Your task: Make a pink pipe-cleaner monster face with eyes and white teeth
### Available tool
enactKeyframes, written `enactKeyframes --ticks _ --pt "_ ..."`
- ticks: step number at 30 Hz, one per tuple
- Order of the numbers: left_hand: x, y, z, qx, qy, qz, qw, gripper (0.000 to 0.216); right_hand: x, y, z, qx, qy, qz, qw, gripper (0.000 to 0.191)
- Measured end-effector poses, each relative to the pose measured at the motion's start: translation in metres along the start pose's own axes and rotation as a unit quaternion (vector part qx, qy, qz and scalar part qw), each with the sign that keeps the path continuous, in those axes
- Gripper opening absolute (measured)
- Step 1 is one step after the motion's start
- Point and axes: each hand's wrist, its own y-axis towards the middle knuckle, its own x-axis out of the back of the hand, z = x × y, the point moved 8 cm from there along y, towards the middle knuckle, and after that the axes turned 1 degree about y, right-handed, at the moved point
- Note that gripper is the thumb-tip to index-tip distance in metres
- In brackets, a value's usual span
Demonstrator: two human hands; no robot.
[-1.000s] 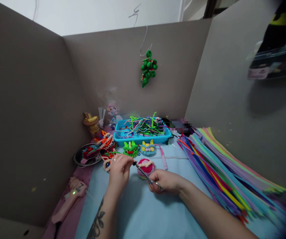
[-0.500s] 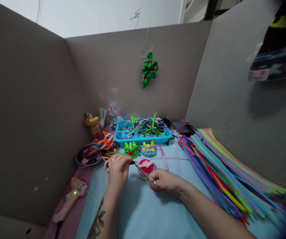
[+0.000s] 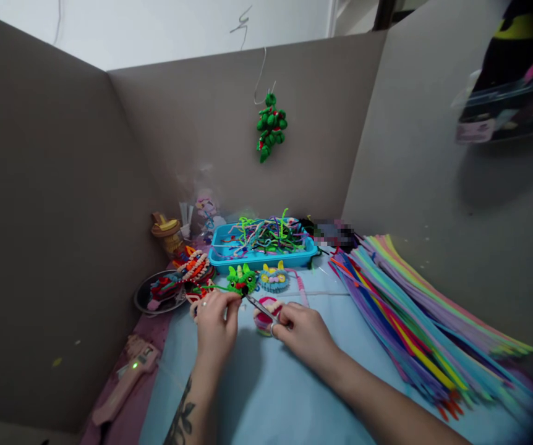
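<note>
My left hand (image 3: 217, 318) is closed in a pinch, with a small black piece (image 3: 244, 290) showing at its fingertips; it looks like pipe cleaner, but most of it is hidden. In my right hand (image 3: 306, 327) is a pair of metal scissors (image 3: 261, 305), its blade tips at the black piece. Whether the blades touch it I cannot tell. Below the scissors lies a round pink and cream pipe-cleaner piece (image 3: 263, 320). Just beyond my hands sit a green horned pipe-cleaner head (image 3: 240, 278) and a blue one with yellow ears (image 3: 273, 279).
Behind stands a blue tray (image 3: 229, 266) of pipe-cleaner scraps. Bundles of coloured pipe cleaners (image 3: 400, 321) cover the right side. At left are a metal bowl (image 3: 142, 304), a pink glue gun (image 3: 125, 383) and a lidded cup (image 3: 167, 228). Grey panels (image 3: 192, 117) enclose the table.
My right hand has shifted its hold on the scissors, fingers now at the handles. The blades have come up to the black piece. The whole view has shifted slightly.
</note>
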Motion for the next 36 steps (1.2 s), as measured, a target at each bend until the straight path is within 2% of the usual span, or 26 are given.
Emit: enactKeyframes --ticks 3,6,10,13,15,18,23,26,28,29,32,36 --pt "0.000 0.002 0.000 0.034 -0.054 -0.011 0.998 0.012 0.002 0.002 -0.001 -0.008 0.047 -0.003 0.999 0.022" --pt "0.000 0.003 -0.002 0.050 -0.095 -0.012 0.994 0.012 -0.010 0.005 -0.006 -0.039 0.207 0.051 0.976 0.023" --pt "0.002 0.002 -0.003 0.053 -0.144 -0.020 0.988 0.011 -0.038 -0.001 -0.008 -0.109 0.404 0.171 0.892 0.022" --pt "0.007 0.000 -0.005 0.049 -0.153 -0.053 0.986 0.011 -0.054 -0.012 -0.004 -0.158 0.480 0.230 0.832 0.024" --pt "0.010 -0.001 -0.007 0.046 -0.147 -0.074 0.985 0.011 -0.058 -0.017 0.000 -0.162 0.510 0.246 0.808 0.028" --pt "0.012 -0.002 -0.012 0.034 -0.136 -0.082 0.987 0.012 -0.063 -0.022 0.003 -0.159 0.503 0.293 0.797 0.032" --pt "0.008 -0.002 -0.015 0.022 -0.141 -0.060 0.988 0.012 -0.070 -0.031 0.008 -0.122 0.464 0.387 0.787 0.045" --pt "0.004 -0.003 -0.014 0.019 -0.165 -0.044 0.985 0.013 -0.074 -0.039 0.013 -0.110 0.469 0.445 0.755 0.048" --pt "0.001 -0.003 -0.015 0.018 -0.177 -0.032 0.984 0.014 -0.073 -0.040 0.015 -0.112 0.488 0.456 0.736 0.047" --pt "0.000 -0.003 -0.015 0.018 -0.183 -0.025 0.983 0.015 -0.070 -0.038 0.015 -0.110 0.494 0.449 0.737 0.045" --pt "-0.003 -0.003 -0.012 0.035 -0.210 -0.020 0.977 0.014 -0.063 -0.031 0.014 -0.090 0.471 0.433 0.763 0.031" --pt "-0.008 -0.005 0.000 0.078 -0.271 -0.025 0.959 0.009 -0.062 -0.034 0.012 -0.081 0.373 0.487 0.785 0.023"
